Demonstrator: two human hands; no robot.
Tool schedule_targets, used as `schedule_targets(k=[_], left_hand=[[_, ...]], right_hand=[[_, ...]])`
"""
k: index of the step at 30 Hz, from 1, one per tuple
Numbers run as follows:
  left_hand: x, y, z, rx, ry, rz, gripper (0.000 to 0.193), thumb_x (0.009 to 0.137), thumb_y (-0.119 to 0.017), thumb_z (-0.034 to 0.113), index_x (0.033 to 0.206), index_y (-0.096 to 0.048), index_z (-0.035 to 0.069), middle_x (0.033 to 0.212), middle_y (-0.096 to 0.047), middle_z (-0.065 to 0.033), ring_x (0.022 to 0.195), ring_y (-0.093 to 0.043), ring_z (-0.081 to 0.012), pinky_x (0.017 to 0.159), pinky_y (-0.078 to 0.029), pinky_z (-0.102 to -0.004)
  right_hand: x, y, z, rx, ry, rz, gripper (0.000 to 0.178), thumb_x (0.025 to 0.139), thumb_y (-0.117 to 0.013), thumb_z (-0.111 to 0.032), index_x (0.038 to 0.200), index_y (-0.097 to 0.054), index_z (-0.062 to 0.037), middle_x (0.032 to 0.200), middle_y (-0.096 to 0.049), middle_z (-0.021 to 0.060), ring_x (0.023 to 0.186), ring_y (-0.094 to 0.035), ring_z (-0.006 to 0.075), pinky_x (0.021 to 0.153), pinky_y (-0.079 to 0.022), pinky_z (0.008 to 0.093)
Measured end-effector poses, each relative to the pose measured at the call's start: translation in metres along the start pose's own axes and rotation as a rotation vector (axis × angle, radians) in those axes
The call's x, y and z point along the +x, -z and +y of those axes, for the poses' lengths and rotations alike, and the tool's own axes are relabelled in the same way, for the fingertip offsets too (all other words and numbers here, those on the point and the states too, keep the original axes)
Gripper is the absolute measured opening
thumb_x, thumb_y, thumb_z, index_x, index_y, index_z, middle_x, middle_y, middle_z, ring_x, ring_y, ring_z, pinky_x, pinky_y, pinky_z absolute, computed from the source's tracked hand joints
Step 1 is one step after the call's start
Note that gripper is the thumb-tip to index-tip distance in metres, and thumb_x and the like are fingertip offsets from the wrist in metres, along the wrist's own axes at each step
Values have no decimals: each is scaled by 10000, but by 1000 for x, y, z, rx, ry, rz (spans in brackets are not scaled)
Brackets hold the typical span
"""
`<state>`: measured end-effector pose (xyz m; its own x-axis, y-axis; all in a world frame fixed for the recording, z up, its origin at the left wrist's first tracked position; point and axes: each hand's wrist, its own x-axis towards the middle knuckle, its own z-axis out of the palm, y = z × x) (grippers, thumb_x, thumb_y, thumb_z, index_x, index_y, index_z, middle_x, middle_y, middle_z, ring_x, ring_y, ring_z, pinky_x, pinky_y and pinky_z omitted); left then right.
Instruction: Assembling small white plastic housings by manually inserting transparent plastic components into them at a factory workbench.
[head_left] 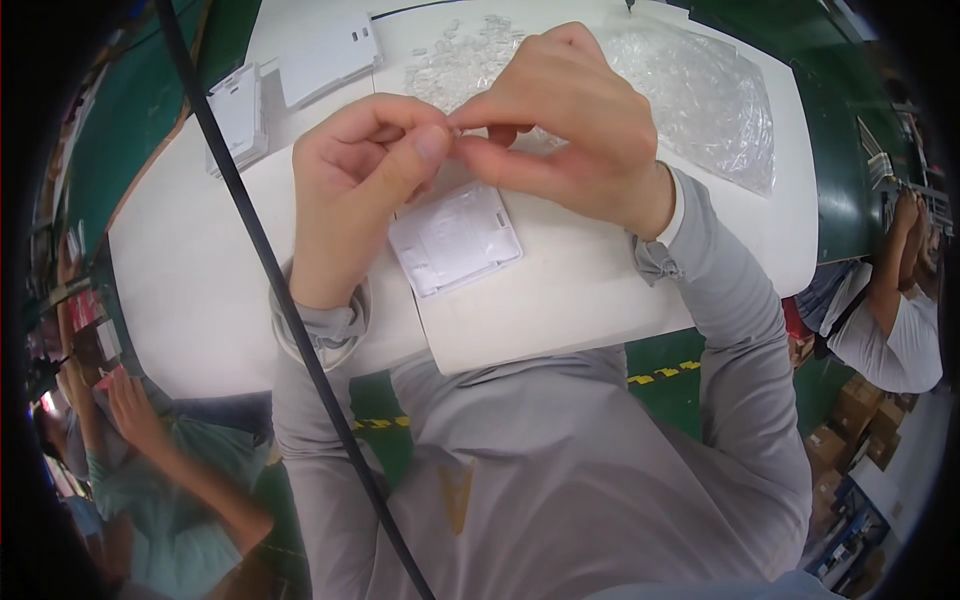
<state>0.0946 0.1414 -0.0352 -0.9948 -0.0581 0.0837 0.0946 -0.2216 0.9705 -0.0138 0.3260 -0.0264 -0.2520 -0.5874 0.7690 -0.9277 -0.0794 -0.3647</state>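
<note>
My left hand [365, 180] and my right hand [570, 125] meet fingertip to fingertip above the white table. Between the pinched fingers is a tiny clear piece [455, 130], mostly covered, and its exact kind does not show. Just below the hands a white plastic housing [456, 240] lies flat on the table, shaped like a shallow rectangular tray. Behind the hands spreads a pile of small clear plastic parts [440, 70]. A large clear plastic bag [700, 100] rests to the right, past my right wrist.
White plastic housings stand stacked at the back left [237, 115], with another stack [330, 58] beside them. A black cable [245, 225] runs slantwise across the view. Co-workers sit at left [170, 480] and right [890, 320]. Cardboard boxes [850, 420] are piled at lower right.
</note>
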Motion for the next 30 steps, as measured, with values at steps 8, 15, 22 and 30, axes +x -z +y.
schedule_targets(k=[8, 15, 22, 30], left_hand=[[0, 7, -1, 56, 63, 45, 189, 1002, -679, 180, 1018, -723, -3, 764, -657, 3, 683, -540, -54, 609, -392, -205], [-12, -12, -1, 183, -26, 142, 157, 957, -722, 121, 994, -713, -32, 826, -647, -5, 726, -541, -74, 633, -417, -228], [-32, 1, -17, 702, -282, 57, 155, 956, -677, 36, 1081, -712, -47, 930, -654, -51, 821, -545, -116, 716, -439, -264], [-36, 3, -9, 29, -156, -72, 239, 1065, -542, 120, 1060, -696, -63, 897, -647, -63, 807, -535, -110, 719, -404, -252]], right_hand=[[3, 1, 0, 65, -31, -31, 217, 723, -846, -17, 915, -767, -81, 755, -692, -5, 662, -618, 129, 720, -422, 292], [-4, 8, -4, 87, -123, -127, 161, 775, -833, -19, 926, -780, -42, 799, -725, 17, 690, -625, 125, 689, -452, 283], [-21, 18, -10, 216, -433, -128, 179, 792, -827, 0, 968, -794, -15, 764, -720, 34, 697, -610, 106, 635, -460, 276], [5, 0, -19, 238, -109, -174, 230, 765, -853, -18, 990, -815, -44, 669, -627, -1, 580, -516, 112, 656, -382, 280]])
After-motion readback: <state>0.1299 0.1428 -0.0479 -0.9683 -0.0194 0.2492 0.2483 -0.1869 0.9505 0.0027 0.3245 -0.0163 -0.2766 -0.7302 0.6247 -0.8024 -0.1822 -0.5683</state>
